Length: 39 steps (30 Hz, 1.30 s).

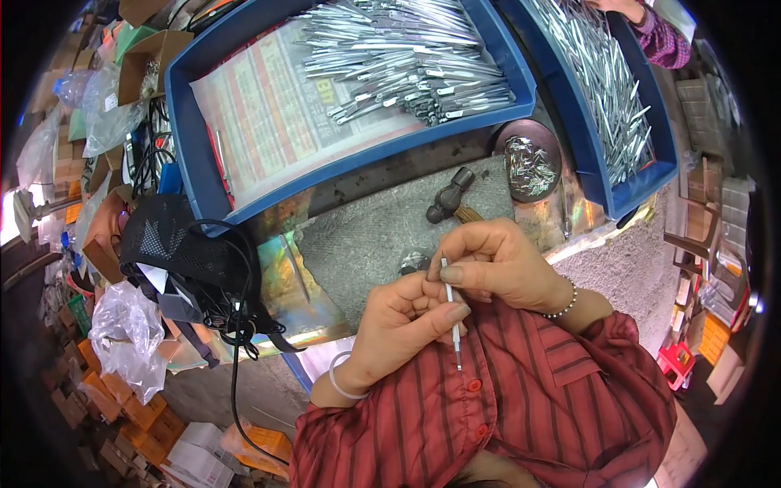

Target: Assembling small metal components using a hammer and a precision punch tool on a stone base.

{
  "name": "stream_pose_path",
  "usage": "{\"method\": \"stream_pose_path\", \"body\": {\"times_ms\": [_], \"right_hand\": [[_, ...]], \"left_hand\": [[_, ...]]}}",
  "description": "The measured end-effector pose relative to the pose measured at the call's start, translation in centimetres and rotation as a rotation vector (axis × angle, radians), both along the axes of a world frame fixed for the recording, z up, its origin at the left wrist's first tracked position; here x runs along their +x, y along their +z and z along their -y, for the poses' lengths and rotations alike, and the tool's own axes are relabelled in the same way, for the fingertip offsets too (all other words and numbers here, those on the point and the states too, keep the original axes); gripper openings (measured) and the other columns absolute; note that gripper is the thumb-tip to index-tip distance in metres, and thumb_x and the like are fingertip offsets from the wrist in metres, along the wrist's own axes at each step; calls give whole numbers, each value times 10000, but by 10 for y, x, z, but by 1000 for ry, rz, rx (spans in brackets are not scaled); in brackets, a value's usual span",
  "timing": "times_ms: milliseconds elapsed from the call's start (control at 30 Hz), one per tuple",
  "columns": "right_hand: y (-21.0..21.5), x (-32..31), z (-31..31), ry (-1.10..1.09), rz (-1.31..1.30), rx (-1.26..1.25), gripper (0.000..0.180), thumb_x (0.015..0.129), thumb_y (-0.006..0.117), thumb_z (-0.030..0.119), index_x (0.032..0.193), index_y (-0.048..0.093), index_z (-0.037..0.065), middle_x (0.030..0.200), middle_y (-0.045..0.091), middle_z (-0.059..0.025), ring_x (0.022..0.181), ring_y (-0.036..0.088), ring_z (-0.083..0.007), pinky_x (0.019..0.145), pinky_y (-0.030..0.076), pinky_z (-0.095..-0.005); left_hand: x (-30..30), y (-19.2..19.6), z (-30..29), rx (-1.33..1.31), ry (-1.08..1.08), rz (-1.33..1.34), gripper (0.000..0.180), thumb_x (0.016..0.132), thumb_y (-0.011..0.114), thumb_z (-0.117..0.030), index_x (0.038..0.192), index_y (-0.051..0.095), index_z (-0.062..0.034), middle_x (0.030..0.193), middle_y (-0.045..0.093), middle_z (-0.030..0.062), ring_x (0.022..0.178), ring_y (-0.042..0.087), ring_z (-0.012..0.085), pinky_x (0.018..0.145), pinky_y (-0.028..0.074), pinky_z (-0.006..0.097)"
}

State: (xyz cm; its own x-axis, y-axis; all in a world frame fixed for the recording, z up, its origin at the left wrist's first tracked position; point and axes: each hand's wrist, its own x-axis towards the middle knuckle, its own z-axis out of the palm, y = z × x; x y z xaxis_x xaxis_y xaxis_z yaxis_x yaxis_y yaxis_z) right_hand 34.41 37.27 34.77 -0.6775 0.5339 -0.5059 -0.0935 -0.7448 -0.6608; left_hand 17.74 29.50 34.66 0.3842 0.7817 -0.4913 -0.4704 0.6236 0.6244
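Observation:
My left hand [399,325] pinches a slim silver metal rod-like tool [455,332] between thumb and fingers, close to my red striped shirt. The tool's narrow tip points down toward the shirt buttons. Around its upper end, the thumb and fingers of my right hand [504,264] are closed. Beyond the hands lies a hammer [450,197] on a grey slab [358,236], its handle partly hidden by my right hand. A small dark shiny object [415,260] sits just past my left fingers. Many similar slim metal pieces [423,61] are heaped in a blue tray [358,159].
Right of it, another blue tray [600,183] holds more metal pieces; a co-worker's hand [625,6] reaches in there. A round dish [547,137] contains small metal bits. A thin pointed tool [295,268] and a black mesh bag with cords [179,244] lie left.

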Motion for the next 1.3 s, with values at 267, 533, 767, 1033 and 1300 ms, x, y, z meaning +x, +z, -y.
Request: {"method": "stream_pose_path", "body": {"times_ms": [267, 533, 767, 1033, 1300], "right_hand": [[0, -3, 3, -10, 30, 38, 141, 820, 650, 71, 836, 527, 5, 687, 544, -2, 571, 503, -38, 481, 385, -179], [-2, -7, 5, 26, 42, 76, 157, 821, 652, 75, 817, 512, 5, 631, 528, -10, 534, 490, -41, 454, 376, -183], [1, -8, 10, 19, 43, 75, 164, 821, 653, 76, 825, 506, 1, 636, 532, -15, 532, 494, -46, 451, 382, -187], [7, -12, 15, -23, 45, 108, 141, 830, 644, 84, 845, 525, 9, 679, 541, 3, 568, 494, -29, 468, 376, -171], [6, -20, 26, -142, 2, 145, 96, 821, 611, 34, 833, 518, 11, 723, 502, -17, 480, 401, -39, 411, 320, -172]], "left_hand": [[0, -4, 4, 43, -54, 30, 142, 902, 527, -65, 1012, 545, 23, 863, 638, 67, 780, 603, 102, 696, 483, 217], [-5, -10, 7, 47, -87, 119, 206, 928, 486, -116, 1063, 553, 25, 890, 648, 86, 792, 606, 111, 704, 473, 222], [-5, -8, 12, 67, -75, 103, 205, 925, 490, -108, 1062, 553, 31, 888, 649, 92, 791, 608, 113, 710, 476, 222], [-5, -3, 20, 48, 17, 79, 207, 907, 491, -75, 1078, 503, 41, 847, 639, 118, 749, 620, 163, 677, 507, 266], [-20, -8, 48, 149, 455, 133, 293, 847, 567, -101, 1084, 434, 8, 794, 577, 115, 692, 595, 212, 614, 515, 279]]}}
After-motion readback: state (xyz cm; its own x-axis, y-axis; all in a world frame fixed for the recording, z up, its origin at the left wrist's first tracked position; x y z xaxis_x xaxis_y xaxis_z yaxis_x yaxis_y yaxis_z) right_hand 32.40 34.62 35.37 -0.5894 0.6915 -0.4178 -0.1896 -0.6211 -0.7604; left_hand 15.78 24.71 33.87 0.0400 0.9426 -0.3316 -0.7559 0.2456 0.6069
